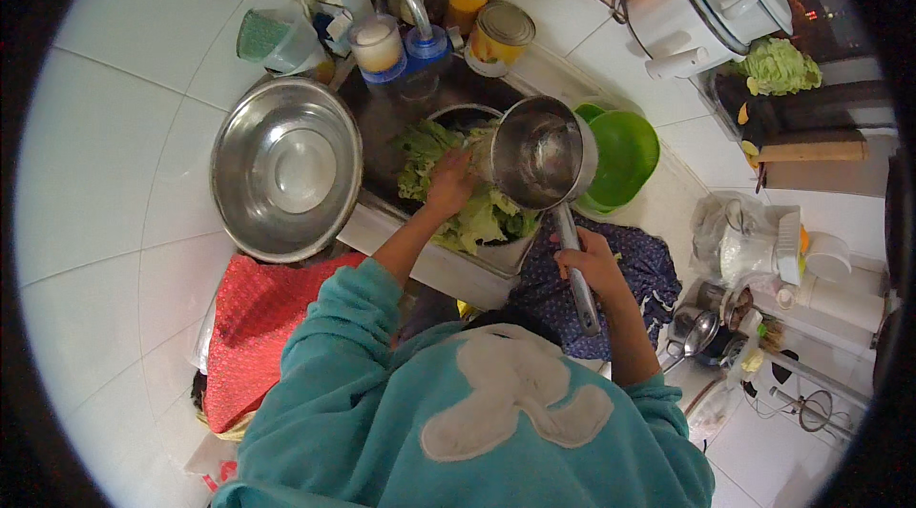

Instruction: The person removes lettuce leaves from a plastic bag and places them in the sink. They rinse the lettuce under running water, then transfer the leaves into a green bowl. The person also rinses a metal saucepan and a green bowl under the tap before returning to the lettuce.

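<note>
My right hand grips the long handle of a metal saucepan, which is tilted so that its inside shows. My left hand rests among leafy green lettuce in the sink; its fingertips are partly hidden by leaves, and whether it grips any cannot be told. The lettuce lies in and over a dark round vessel, mostly covered. The pan's rim is just right of my left hand, above the leaves.
A large steel basin stands left of the sink, green plastic baskets on the right. Behind are a curved metal faucet, a yellow-labelled can and a candle-like jar. Dark patterned cloth lies near my right hand.
</note>
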Demonstrator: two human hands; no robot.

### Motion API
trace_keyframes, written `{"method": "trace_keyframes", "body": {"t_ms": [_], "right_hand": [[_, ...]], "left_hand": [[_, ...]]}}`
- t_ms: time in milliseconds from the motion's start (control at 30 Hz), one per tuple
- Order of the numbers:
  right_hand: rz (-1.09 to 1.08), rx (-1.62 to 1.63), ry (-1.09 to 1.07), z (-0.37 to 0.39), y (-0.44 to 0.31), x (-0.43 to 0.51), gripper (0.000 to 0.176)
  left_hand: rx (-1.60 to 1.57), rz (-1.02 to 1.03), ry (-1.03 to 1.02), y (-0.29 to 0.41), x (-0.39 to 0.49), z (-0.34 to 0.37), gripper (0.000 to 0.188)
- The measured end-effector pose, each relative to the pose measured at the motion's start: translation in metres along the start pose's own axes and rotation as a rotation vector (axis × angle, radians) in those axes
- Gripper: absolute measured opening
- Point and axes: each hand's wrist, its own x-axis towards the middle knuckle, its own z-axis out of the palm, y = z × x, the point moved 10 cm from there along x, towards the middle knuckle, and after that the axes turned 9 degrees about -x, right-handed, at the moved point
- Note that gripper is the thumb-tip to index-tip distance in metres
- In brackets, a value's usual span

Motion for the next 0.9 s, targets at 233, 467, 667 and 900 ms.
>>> {"method": "trace_keyframes", "body": {"t_ms": [233,467,667,900], "right_hand": [[-0.024,-0.151,0.102,-0.009,0.003,-0.002,0.028],[-0.058,-0.550,0.287,-0.020,0.000,0.000,0.023],[-0.142,-0.891,0.390,-0.016,-0.010,-0.002,0.032],[-0.182,-1.115,0.450,-0.008,-0.014,0.003,0.036]], "left_hand": [[0.483,-0.135,-0.238,-0.021,-0.004,0.029,0.080],[0.724,-0.209,-0.325,-0.016,-0.009,0.028,0.090],[0.611,-0.224,-0.325,-0.018,-0.008,0.026,0.088],[0.435,-0.124,-0.133,-0.006,-0.003,0.008,0.067]]}}
